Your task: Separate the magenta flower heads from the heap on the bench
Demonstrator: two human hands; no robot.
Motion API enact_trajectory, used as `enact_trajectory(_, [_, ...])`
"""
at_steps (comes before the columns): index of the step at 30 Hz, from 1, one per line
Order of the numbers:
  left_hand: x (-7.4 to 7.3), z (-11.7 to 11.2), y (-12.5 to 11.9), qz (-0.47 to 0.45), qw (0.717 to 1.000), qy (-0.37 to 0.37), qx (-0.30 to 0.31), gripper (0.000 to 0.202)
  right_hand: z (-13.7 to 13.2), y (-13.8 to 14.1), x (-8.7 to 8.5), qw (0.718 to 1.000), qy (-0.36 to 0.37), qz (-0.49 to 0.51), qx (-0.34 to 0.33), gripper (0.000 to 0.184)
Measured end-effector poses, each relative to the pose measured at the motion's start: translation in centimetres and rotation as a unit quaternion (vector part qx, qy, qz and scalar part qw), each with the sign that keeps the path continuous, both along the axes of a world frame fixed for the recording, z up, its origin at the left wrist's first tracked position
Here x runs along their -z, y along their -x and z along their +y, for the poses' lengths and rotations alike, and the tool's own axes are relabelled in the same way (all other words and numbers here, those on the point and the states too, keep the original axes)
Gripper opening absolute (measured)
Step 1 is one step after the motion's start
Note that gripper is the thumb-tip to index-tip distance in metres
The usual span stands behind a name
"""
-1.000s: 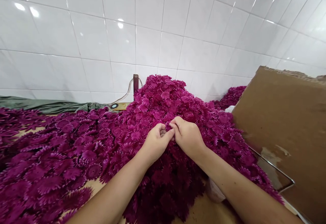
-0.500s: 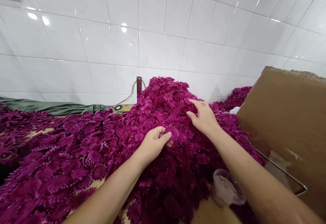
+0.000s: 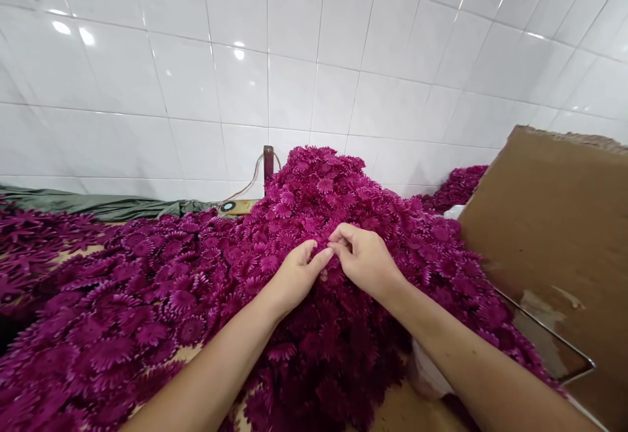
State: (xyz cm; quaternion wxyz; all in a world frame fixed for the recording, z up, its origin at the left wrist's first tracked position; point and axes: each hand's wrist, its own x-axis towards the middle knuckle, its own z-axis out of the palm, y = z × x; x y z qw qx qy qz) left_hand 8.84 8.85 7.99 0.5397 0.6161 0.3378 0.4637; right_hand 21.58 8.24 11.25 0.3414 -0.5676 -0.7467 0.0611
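A big heap of magenta fabric flower heads (image 3: 324,196) covers the table and rises against the tiled wall. My left hand (image 3: 294,275) and my right hand (image 3: 363,258) meet fingertip to fingertip in the middle of the heap. Both are pinched on a magenta flower piece (image 3: 330,252) held between them, mostly hidden by the fingers. Loose flowers (image 3: 112,314) spread flat to the left of my left forearm.
A brown cardboard box flap (image 3: 554,222) stands at the right, with a metal wire frame (image 3: 554,337) along its lower edge. A green cloth (image 3: 98,206) lies along the wall at left. A brown post with a cord (image 3: 267,160) sticks up behind the heap.
My right hand, which had reached up to the right over the heap, has come back to meet my left hand. The small cup near my right forearm is now hidden.
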Motion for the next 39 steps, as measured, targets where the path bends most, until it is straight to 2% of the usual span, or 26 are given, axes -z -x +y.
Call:
enact_trajectory(3, [-0.5, -0.7, 0.3, 0.039, 0.998, -0.039, -0.003, 0.022, 1.5, -1.1, -0.6, 0.989, -0.078, -0.061, 0.111, 0.013])
enact_trajectory(5, [-0.8, -1.1, 0.7, 0.060, 0.997, -0.052, 0.009, 0.017, 2.6, -2.2, -1.0, 0.980, -0.080, -0.055, 0.175, 0.014])
enact_trajectory(6, [-1.0, -1.2, 0.9, 0.065, 0.997, -0.047, 0.012, 0.014, 3.1, -2.6, -1.1, 0.979, -0.080, -0.047, 0.184, 0.015])
enact_trajectory(8, [-1.1, -1.0, 1.2, 0.058, 0.998, -0.017, 0.007, 0.010, 3.4, -3.0, -1.3, 0.983, -0.102, -0.037, 0.150, 0.024])
enact_trajectory(11, [-1.0, -0.4, 1.2, 0.032, 0.999, 0.027, -0.003, 0.010, 2.3, -2.0, -1.2, 0.991, -0.128, -0.028, 0.034, 0.026])
enact_trajectory(15, [-0.4, 0.6, 0.9, 0.055, 0.998, 0.020, -0.028, 0.018, -0.2, 0.3, -1.0, 0.996, -0.009, 0.043, -0.073, 0.019])
enact_trajectory(19, [0.1, 1.5, 0.8, 0.071, 0.994, 0.005, -0.084, 0.037, -0.7, 1.3, -0.4, 0.975, 0.107, 0.127, -0.145, 0.020])
enact_trajectory(21, [0.1, 1.7, 0.9, 0.065, 0.995, 0.016, -0.073, 0.045, -0.3, 1.4, -0.1, 0.966, 0.130, 0.158, -0.160, 0.022])
enact_trajectory(24, [-0.1, 1.4, 1.2, 0.048, 0.998, 0.021, -0.023, 0.051, 0.2, 1.4, 0.3, 0.980, 0.087, 0.138, -0.115, 0.015])
enact_trajectory(26, [-0.3, 1.1, 1.3, 0.052, 0.999, 0.003, -0.002, 0.046, 0.4, 1.4, 0.4, 0.992, 0.041, 0.103, -0.064, 0.012])
enact_trajectory(31, [-0.8, 0.8, 1.6, 0.052, 0.997, -0.046, -0.029, 0.023, 1.6, 0.8, -0.1, 0.993, -0.023, 0.119, 0.006, 0.012])
enact_trajectory(36, [-0.6, 0.9, 1.8, 0.046, 0.997, -0.054, -0.043, 0.021, 4.0, -1.8, -1.4, 0.980, -0.068, 0.134, 0.132, 0.018])
enact_trajectory(37, [-0.4, 1.0, 1.9, 0.046, 0.997, -0.048, -0.047, 0.023, 4.1, -2.1, -1.5, 0.981, -0.071, 0.121, 0.134, 0.024])
enact_trajectory(39, [0.0, 1.4, 1.9, 0.042, 0.997, -0.023, -0.067, 0.030, 3.6, -2.2, -1.6, 0.988, -0.080, 0.086, 0.096, 0.040])
